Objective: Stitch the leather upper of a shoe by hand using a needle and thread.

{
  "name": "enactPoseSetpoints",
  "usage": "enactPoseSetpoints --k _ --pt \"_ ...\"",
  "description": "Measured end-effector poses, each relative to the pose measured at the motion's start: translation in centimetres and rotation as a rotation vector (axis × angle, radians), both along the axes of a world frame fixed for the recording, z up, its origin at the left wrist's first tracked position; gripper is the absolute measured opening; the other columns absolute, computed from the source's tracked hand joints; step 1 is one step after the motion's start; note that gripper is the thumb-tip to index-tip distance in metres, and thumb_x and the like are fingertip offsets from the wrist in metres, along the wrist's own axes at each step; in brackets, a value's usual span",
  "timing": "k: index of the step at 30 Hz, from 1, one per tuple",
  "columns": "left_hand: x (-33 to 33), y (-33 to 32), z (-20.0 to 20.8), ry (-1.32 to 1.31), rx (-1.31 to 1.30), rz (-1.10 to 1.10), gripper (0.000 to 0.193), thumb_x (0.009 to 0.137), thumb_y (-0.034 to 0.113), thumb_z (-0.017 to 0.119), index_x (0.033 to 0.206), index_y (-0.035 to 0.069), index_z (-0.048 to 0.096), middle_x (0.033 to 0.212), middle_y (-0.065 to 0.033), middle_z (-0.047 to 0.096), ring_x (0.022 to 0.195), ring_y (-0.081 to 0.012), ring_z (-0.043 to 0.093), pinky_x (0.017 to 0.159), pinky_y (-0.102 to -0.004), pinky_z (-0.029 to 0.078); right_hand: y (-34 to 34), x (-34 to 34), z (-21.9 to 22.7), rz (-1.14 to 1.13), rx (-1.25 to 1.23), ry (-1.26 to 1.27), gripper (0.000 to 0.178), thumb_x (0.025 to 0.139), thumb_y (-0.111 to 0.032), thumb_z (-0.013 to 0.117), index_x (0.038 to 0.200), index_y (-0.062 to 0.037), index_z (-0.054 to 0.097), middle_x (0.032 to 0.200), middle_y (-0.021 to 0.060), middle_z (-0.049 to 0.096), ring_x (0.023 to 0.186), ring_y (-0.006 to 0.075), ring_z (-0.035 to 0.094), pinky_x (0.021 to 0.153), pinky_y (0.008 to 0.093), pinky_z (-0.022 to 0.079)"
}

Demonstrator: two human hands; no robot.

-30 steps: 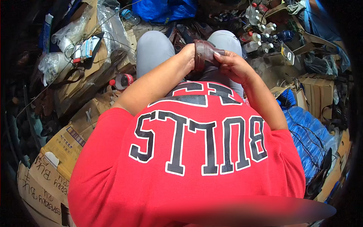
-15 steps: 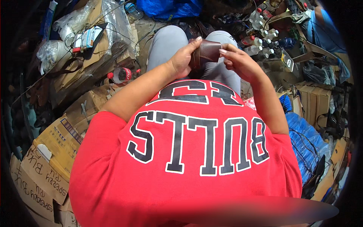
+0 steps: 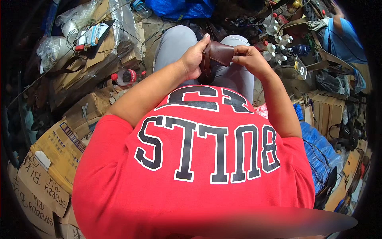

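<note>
Between the left grip (image 3: 192,60) and the right grip (image 3: 251,60), over the gap of the grey-trousered knees (image 3: 176,44), sits a dark brown leather piece (image 3: 220,53). The left grip is closed on its left side, thumb raised along the far edge, the fingers mostly hidden beneath; a stitched seam runs just beside that palm. The right grip pinches the right end with thumb and fingertips, so the leather spans from one to the other. To the left of the left forearm, a clear bottle (image 3: 126,77) with a red cap lies on its side, dark liquid showing inside. Beyond the right grip stands a cluster of white-capped bottles (image 3: 273,47), their contents too small to tell, with a dark blue bottle (image 3: 301,49) beside them. At the upper left, a clear plastic bag (image 3: 53,51) wraps something white. Cardboard boxes (image 3: 328,108) stand at the right, their insides hidden, near a blue plastic sheet (image 3: 318,147).
</note>
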State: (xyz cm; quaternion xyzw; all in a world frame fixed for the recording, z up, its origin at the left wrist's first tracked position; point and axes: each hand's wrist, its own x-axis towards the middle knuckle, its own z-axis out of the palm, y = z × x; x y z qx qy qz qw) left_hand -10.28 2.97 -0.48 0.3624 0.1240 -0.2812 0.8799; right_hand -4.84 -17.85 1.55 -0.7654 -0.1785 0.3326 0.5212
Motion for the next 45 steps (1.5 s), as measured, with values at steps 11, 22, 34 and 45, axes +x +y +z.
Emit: enactPoseSetpoints --k 11,22,34,45 --pt "0.4 0.1 0.6 0.09 0.086 -0.008 0.057 0.096 0.051 0.032 0.114 0.002 0.057 0.107 -0.0118 0.064 0.097 -0.0212 0.061 0.09 -0.0367 0.046 0.4 1.2 -1.2 0.093 0.194 0.324 0.023 0.076 -0.005 0.068 0.098 -0.0007 0.067 0.082 0.0008 0.066 0.075 0.0086 0.061 0.073 0.0223 0.048" --pt "0.5 0.1 1.0 0.102 0.006 -0.046 0.052 0.096 0.048 0.034 0.113 0.004 0.056 0.103 -0.0114 0.065 0.093 -0.021 0.062 0.086 -0.0365 0.048 0.0 0.5 -1.1 -0.048 0.321 0.481 0.006 0.074 -0.009 0.065 0.078 -0.0045 0.064 0.066 -0.0005 0.056 0.058 0.0077 0.048 0.056 0.0208 0.038" --pt "0.5 -0.2 1.8 0.125 0.029 -0.08 0.047 0.094 0.046 0.04 0.109 0.005 0.057 0.101 -0.0115 0.065 0.091 -0.0212 0.062 0.084 -0.036 0.048 0.1 1.1 -2.1 0.011 0.435 0.877 0.024 0.075 -0.013 0.07 0.094 -0.003 0.058 0.071 -0.0015 0.05 0.056 0.0048 0.041 0.052 0.0209 0.034" --pt "0.7 -0.8 2.4 0.13 0.073 -0.1 0.044 0.094 0.044 0.042 0.107 0.005 0.058 0.097 -0.0107 0.066 0.088 -0.0201 0.064 0.084 -0.0358 0.049 0.7 0.2 -0.9 -0.078 0.33 0.688 0.023 0.077 -0.009 0.068 0.099 -0.0049 0.065 0.084 0.0022 0.065 0.071 0.0084 0.059 0.067 0.0202 0.046"
